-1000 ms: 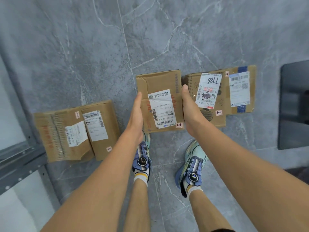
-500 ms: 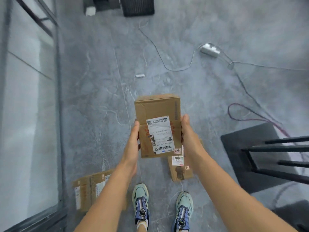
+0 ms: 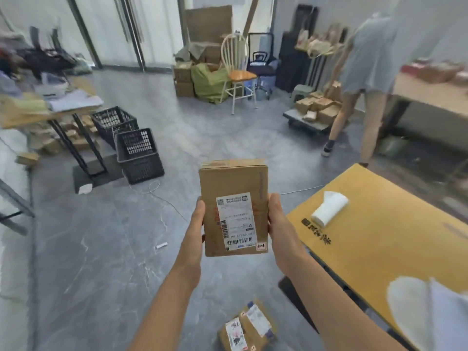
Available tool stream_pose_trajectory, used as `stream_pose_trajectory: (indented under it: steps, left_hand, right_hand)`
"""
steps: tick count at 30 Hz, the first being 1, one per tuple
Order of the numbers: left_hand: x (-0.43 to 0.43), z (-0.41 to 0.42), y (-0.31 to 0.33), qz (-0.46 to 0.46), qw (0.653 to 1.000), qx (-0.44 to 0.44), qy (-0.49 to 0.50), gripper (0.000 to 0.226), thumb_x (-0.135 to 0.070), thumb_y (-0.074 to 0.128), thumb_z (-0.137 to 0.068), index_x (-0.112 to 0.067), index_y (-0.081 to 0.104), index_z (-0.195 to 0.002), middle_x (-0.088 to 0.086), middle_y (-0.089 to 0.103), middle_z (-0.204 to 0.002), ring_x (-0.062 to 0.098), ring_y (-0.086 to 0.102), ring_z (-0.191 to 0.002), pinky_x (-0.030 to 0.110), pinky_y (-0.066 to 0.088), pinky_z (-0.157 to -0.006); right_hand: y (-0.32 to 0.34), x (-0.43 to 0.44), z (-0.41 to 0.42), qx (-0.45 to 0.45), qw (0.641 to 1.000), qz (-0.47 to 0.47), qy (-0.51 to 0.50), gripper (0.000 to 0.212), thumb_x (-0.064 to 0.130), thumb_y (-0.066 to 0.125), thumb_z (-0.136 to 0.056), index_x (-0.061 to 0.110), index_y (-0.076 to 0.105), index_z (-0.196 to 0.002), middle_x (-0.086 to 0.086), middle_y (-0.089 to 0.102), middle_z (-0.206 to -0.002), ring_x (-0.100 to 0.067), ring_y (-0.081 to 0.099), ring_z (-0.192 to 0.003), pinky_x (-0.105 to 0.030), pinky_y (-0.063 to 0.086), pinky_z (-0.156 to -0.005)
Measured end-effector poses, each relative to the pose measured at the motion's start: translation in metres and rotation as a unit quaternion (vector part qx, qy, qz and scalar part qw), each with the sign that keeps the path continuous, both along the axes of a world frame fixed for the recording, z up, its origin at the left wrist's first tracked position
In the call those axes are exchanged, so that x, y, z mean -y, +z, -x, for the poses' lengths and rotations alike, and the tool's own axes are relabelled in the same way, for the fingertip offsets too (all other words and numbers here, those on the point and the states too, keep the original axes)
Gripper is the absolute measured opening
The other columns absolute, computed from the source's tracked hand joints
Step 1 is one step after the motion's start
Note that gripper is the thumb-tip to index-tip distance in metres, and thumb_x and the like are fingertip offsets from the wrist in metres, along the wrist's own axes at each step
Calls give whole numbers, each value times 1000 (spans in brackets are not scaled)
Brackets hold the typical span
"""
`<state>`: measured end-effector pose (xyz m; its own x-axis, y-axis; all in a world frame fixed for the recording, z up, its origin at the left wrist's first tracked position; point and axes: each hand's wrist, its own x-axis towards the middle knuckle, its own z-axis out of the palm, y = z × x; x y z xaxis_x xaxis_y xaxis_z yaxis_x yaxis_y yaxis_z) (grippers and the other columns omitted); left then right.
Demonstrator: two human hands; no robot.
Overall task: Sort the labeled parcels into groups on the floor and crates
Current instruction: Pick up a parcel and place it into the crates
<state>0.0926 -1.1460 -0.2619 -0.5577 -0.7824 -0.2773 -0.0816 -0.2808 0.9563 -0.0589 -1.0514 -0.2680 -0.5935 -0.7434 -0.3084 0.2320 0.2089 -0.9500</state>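
open grey floor ahead and left of the parcel. yellow table edge just right of it, black crates far beyond-left, two labelled boxes on the floor below it. parcel held mid-air, left hand and right hand gripping its long sides.

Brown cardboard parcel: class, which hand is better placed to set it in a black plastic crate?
Likely the left hand: it grips the brown cardboard parcel's edge nearer the black plastic crates; the right hand grips the far edge.
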Motion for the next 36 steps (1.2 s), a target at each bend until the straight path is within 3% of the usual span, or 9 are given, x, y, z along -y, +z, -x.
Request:
stream_pose_trajectory:
  steps: [7, 9, 14, 19, 23, 27, 30, 34, 36]
  left_hand:
    - [-45, 61, 82, 68, 986, -44, -146, 55, -67, 26, -102, -41, 62, -135, -18, 69, -129, 3, 57, -127, 50, 35, -117]
    - [-67, 81, 97, 77, 977, -55, -192, 53, -64, 26, -104, -40, 59, -139, -17, 67, -132, 4, 55, -129, 50, 35, -118]
    - [-137, 123, 121, 85, 944, -82, -308, 58, -72, 28, -100, -43, 55, -143, -14, 60, -143, 8, 49, -137, 51, 33, -119]
    - [-220, 160, 136, 102, 897, -81, -422, 56, -72, 26, -101, -42, 59, -135, -18, 66, -133, 4, 54, -130, 53, 35, -116]
    - [-294, 178, 143, 108, 861, -87, -489, 55, -72, 26, -101, -47, 56, -139, -21, 60, -139, 6, 48, -135, 55, 32, -118]
    - [-376, 189, 149, 110, 820, -81, -555, 58, -76, 23, -98, -49, 58, -136, -21, 61, -139, 8, 48, -136, 56, 30, -120]
    - [-443, 196, 149, 117, 794, -77, -592, 61, -78, 22, -97, -48, 60, -135, -21, 62, -138, 8, 49, -136, 57, 30, -119]
    - [-544, 195, 145, 123, 758, -83, -636, 62, -75, 24, -100, -40, 62, -134, -18, 65, -134, 5, 53, -131, 53, 34, -117]
    - [-593, 192, 141, 125, 743, -81, -652, 61, -72, 26, -101, -36, 64, -132, -17, 68, -129, 3, 57, -126, 49, 39, -112]
  right_hand:
    - [91, -93, 27, -51, 988, 39, -141, 53, 56, 19, -110, 37, 68, -111, 27, 76, -86, 9, 72, -82, -10, 52, -65]
    - [108, -128, 30, -59, 980, 56, -179, 52, 52, 16, -111, 35, 65, -118, 32, 74, -81, 17, 68, -75, -4, 48, -58]
    - [132, -218, 34, -95, 953, 64, -282, 56, 54, 16, -111, 34, 66, -124, 30, 76, -92, 16, 68, -84, -4, 48, -65]
    - [142, -312, 29, -98, 924, 63, -364, 62, 62, 15, -108, 37, 67, -131, 18, 76, -116, 7, 70, -100, -22, 46, -85]
    - [145, -384, 23, -100, 890, 60, -441, 54, 66, 19, -106, 49, 61, -134, 23, 72, -124, 5, 66, -109, -27, 43, -97]
    - [143, -465, 13, -96, 858, 71, -500, 54, 66, 22, -106, 47, 58, -140, 18, 67, -135, 2, 59, -122, -24, 45, -96]
    - [143, -528, -1, -97, 840, 65, -530, 45, 71, 21, -104, 64, 57, -130, 17, 60, -146, -1, 53, -134, -36, 39, -115]
    - [133, -626, -21, -89, 804, 81, -582, 51, 62, 20, -108, 47, 58, -138, 19, 68, -132, 14, 64, -108, -11, 53, -83]
    - [127, -673, -37, -72, 792, 87, -600, 55, 62, 20, -108, 40, 63, -134, 22, 73, -122, 14, 66, -103, -10, 53, -84]
